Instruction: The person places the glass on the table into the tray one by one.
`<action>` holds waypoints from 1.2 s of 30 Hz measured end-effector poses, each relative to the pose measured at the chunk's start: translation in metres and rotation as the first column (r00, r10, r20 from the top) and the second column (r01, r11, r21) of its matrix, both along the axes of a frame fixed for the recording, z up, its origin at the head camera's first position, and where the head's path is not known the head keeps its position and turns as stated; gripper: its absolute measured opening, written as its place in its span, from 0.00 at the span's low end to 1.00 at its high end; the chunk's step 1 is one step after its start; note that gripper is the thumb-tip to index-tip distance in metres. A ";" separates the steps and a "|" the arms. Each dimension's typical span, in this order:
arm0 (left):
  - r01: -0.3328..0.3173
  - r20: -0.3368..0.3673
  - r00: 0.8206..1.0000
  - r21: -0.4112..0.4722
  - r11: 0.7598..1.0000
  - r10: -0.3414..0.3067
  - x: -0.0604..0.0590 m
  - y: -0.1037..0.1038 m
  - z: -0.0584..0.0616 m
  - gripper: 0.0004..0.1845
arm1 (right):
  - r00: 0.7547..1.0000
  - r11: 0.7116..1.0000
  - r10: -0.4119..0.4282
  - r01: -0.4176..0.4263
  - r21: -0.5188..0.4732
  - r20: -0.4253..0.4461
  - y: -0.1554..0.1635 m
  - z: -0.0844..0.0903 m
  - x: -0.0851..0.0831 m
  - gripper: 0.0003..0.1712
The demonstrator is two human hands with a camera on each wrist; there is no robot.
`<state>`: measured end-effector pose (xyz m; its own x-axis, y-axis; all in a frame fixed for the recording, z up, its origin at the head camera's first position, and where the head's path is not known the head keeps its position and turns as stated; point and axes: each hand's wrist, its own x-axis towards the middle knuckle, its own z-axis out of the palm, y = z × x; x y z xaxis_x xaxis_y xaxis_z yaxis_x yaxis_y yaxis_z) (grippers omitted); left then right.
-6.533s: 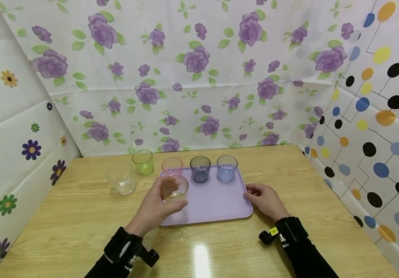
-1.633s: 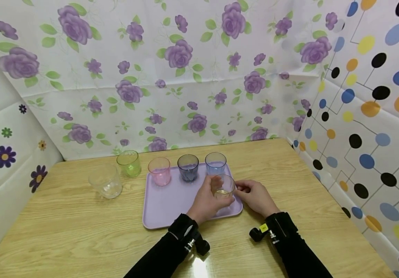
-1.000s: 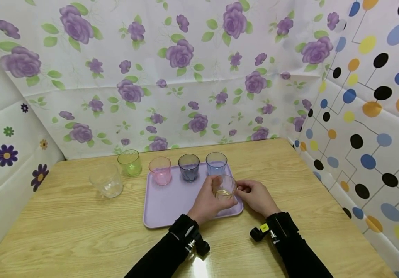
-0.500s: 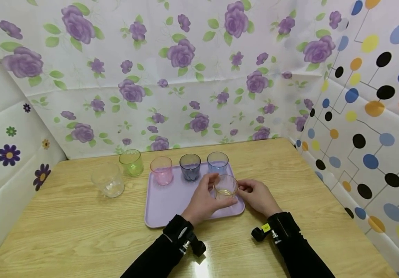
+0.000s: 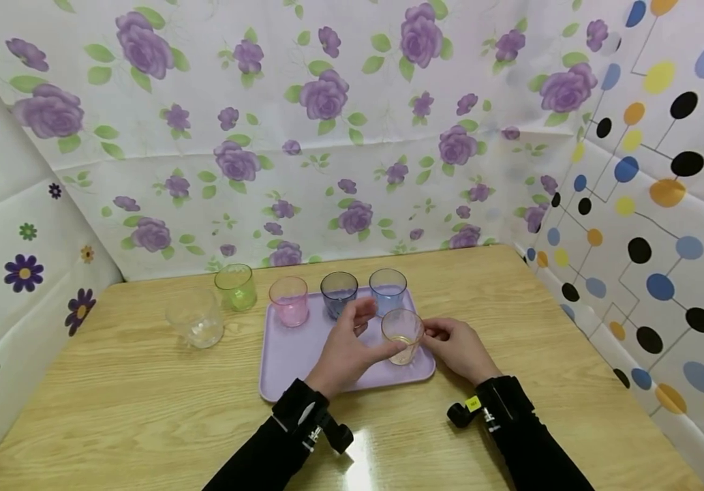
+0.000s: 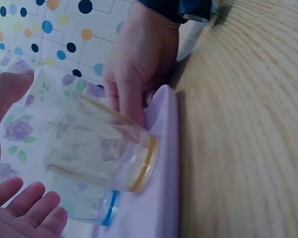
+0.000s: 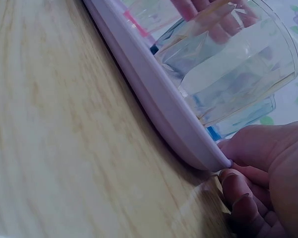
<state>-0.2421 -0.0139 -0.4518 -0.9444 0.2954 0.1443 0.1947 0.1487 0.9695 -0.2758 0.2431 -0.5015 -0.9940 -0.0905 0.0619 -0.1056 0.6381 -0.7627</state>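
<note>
A pale amber drinking glass [image 5: 409,326] stands upright at the front right of the lilac tray [image 5: 290,351]. Spread wide beside it, my left hand [image 5: 342,354] has its thumb in front of the glass and its fingers behind; the left wrist view shows a gap between the fingers [image 6: 36,198] and the glass. My right hand [image 5: 463,351] pinches the tray's right rim, thumb above and curled fingers below, as the right wrist view shows. Along the tray's back stand a pink glass [image 5: 290,305], a dark grey glass [image 5: 334,292] and a blue glass [image 5: 388,290].
Left of the tray, a green glass [image 5: 236,290] and a larger clear glass [image 5: 200,326] stand on the wooden table [image 5: 143,402]. A flowered sheet [image 5: 352,136] hangs behind the table, with a dotted one [image 5: 646,204] on the right.
From in front of the pink glass, my left hand has carried the amber glass right to the tray's front right, then let it go and opened. My right hand keeps the tray's rim.
</note>
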 end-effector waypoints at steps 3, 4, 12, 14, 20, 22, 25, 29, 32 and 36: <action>-0.030 -0.015 0.999 0.009 1.000 0.030 0.000 -0.005 0.003 0.51 | 1.000 1.000 0.003 -0.003 -0.006 0.003 0.000 0.000 0.000 0.21; -0.037 -0.020 0.999 0.012 0.999 0.038 0.000 -0.007 0.004 0.50 | 1.000 1.000 0.003 -0.003 -0.007 0.005 0.000 -0.001 0.000 0.21; -0.076 -0.031 0.997 0.057 0.995 0.077 0.003 -0.026 0.016 0.47 | 1.000 1.000 0.004 -0.004 0.013 0.006 0.000 -0.002 -0.001 0.21; -0.079 -0.035 0.996 0.071 0.994 0.081 0.003 -0.030 0.019 0.46 | 1.000 1.000 0.005 -0.005 0.018 0.004 0.000 -0.001 -0.001 0.21; -0.080 -0.034 0.996 0.073 0.994 0.083 0.003 -0.039 0.026 0.44 | 1.000 1.000 0.004 -0.004 0.025 0.001 0.000 -0.001 -0.001 0.22; -0.085 -0.032 0.996 0.068 0.994 0.088 0.004 -0.042 0.029 0.44 | 1.000 0.999 0.004 -0.004 0.032 0.002 0.001 -0.002 -0.001 0.22; -0.109 -0.037 0.993 0.059 0.992 0.111 0.004 -0.048 0.032 0.44 | 1.000 0.999 0.001 -0.001 0.046 0.002 0.001 -0.002 0.000 0.22; -0.142 -0.068 0.987 0.053 0.988 0.146 0.002 -0.058 0.035 0.42 | 1.000 0.999 -0.001 0.002 0.052 -0.008 0.001 -0.002 0.000 0.21; -0.165 -0.089 0.981 0.069 0.984 0.171 0.000 -0.065 0.039 0.42 | 1.000 0.999 0.002 -0.001 0.048 -0.018 0.000 -0.001 0.000 0.21; -0.196 -0.095 0.974 0.090 0.976 0.204 0.000 -0.074 0.045 0.41 | 1.000 0.999 0.003 -0.002 0.048 -0.018 0.000 -0.001 0.001 0.21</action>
